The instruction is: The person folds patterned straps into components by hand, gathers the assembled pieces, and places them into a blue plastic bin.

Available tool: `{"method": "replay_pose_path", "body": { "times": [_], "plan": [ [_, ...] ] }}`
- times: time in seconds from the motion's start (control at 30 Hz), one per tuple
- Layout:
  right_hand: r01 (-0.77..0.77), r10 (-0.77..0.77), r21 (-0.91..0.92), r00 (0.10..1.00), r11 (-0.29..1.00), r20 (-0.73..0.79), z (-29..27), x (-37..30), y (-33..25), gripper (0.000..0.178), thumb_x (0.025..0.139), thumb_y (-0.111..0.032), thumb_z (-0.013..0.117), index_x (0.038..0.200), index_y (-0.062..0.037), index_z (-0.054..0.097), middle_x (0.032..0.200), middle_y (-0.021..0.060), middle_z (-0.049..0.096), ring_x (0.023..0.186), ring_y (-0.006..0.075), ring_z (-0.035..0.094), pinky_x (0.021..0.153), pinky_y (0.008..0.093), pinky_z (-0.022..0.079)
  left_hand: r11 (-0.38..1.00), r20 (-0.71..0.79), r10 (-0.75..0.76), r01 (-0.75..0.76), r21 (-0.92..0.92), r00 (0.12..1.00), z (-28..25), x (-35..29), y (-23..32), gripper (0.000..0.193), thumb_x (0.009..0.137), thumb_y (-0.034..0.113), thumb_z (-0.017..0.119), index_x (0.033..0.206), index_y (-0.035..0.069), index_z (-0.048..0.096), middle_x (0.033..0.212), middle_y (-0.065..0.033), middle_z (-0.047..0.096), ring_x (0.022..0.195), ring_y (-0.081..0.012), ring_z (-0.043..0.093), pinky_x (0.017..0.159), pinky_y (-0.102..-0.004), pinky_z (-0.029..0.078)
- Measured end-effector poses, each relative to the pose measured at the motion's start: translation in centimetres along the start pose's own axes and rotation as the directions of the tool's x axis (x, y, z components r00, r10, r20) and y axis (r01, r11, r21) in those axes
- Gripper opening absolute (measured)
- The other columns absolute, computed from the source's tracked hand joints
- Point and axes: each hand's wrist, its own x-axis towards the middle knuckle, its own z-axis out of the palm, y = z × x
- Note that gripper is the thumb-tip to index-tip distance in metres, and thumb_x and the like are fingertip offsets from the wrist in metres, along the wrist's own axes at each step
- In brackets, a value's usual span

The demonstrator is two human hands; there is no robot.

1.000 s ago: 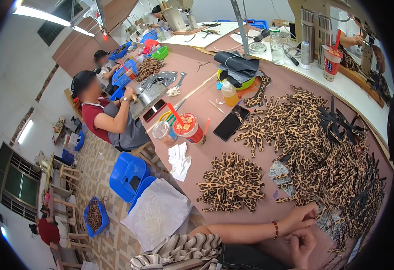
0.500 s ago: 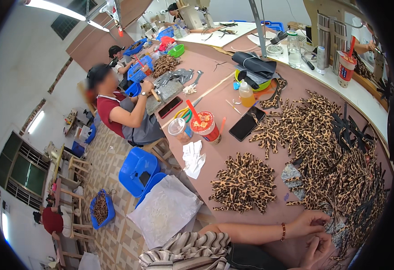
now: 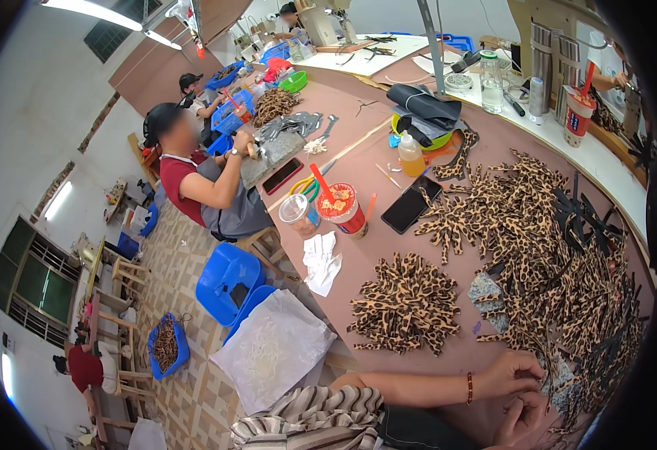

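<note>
My left hand (image 3: 510, 373), with a beaded bracelet at the wrist, is at the lower right with its fingers curled into a pinch. Just below it my right hand (image 3: 522, 417) is also closed, its thumb and fingers drawn together. What they hold, if anything, is too small to make out. Close beside both fingertips lies a big heap of leopard-print strips (image 3: 591, 300), with black strips (image 3: 580, 214) mixed in. A speckled stone slab (image 3: 487, 300) shows partly under that heap. To the left sits a smaller pile of leopard-print strips (image 3: 405, 304).
A black phone (image 3: 411, 206), a red lidded drink cup (image 3: 342, 210), a clear cup (image 3: 299, 213), crumpled tissue (image 3: 321, 262) and a bottle of amber liquid (image 3: 411, 159) stand or lie on the brown table. Blue tubs (image 3: 227, 277) are beside it. A co-worker (image 3: 201, 172) sits farther along.
My hands have shifted very slightly and stay close together beside the heap. The seated co-worker has lowered a hand with a tool and leaned a little.
</note>
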Motion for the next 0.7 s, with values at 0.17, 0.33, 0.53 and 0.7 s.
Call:
{"method": "replay_pose_path", "body": {
  "times": [0.17, 0.33, 0.53, 0.7],
  "plan": [
    [-0.061, 0.068, -0.077, 0.993, 0.995, 0.095, -0.9, -0.1, 1.3, 0.037, 0.092, -0.030, 0.051, 0.115, -0.0027, 0.041, 0.102, 0.0117, 0.056, 0.082, 0.0134, 0.055, 0.071, 0.0233, 0.047, 0.983, -0.085, 0.182, -0.182, 0.000, 0.980, 0.1, -0.3, 1.6, 0.021, 0.079, 0.003, 0.067, 0.099, 0.000, 0.064, 0.095, -0.0102, 0.062, 0.087, -0.0194, 0.061, 0.072, -0.0287, 0.049],
    [-0.134, 0.180, -0.207, 0.957, 0.969, 0.227, -2.7, -0.3, 3.4, 0.061, 0.092, -0.045, 0.053, 0.133, -0.0039, 0.034, 0.115, 0.0118, 0.052, 0.092, 0.0165, 0.054, 0.076, 0.0255, 0.047, 0.982, -0.095, 0.174, -0.180, -0.055, 0.980, -0.1, -0.6, 1.9, 0.023, 0.079, 0.006, 0.068, 0.101, -0.001, 0.064, 0.099, -0.0118, 0.061, 0.090, -0.0204, 0.059, 0.075, -0.0288, 0.048],
    [-0.271, 0.185, 0.212, 0.918, 0.939, 0.351, -5.9, 0.8, 10.0, 0.039, 0.097, -0.038, 0.039, 0.110, -0.0022, 0.047, 0.095, 0.0087, 0.057, 0.082, 0.0136, 0.056, 0.072, 0.0229, 0.047, 0.961, -0.066, 0.268, -0.271, -0.044, 0.961, -0.2, -0.7, 1.7, 0.023, 0.075, 0.006, 0.073, 0.096, 0.000, 0.064, 0.096, -0.0116, 0.061, 0.086, -0.0209, 0.059, 0.073, -0.0302, 0.048],
    [-0.526, 0.663, 0.434, 0.699, 0.731, -0.269, 0.5, 1.1, 2.3, 0.061, 0.096, -0.054, 0.026, 0.122, -0.0018, 0.044, 0.104, 0.0095, 0.056, 0.089, 0.0191, 0.059, 0.076, 0.0272, 0.049, 0.951, -0.042, 0.310, -0.310, 0.007, 0.950, 0.5, -0.8, 2.8, 0.016, 0.074, 0.006, 0.073, 0.085, 0.002, 0.063, 0.084, -0.0093, 0.060, 0.078, -0.0223, 0.059, 0.068, -0.0300, 0.047]
  ]
}}
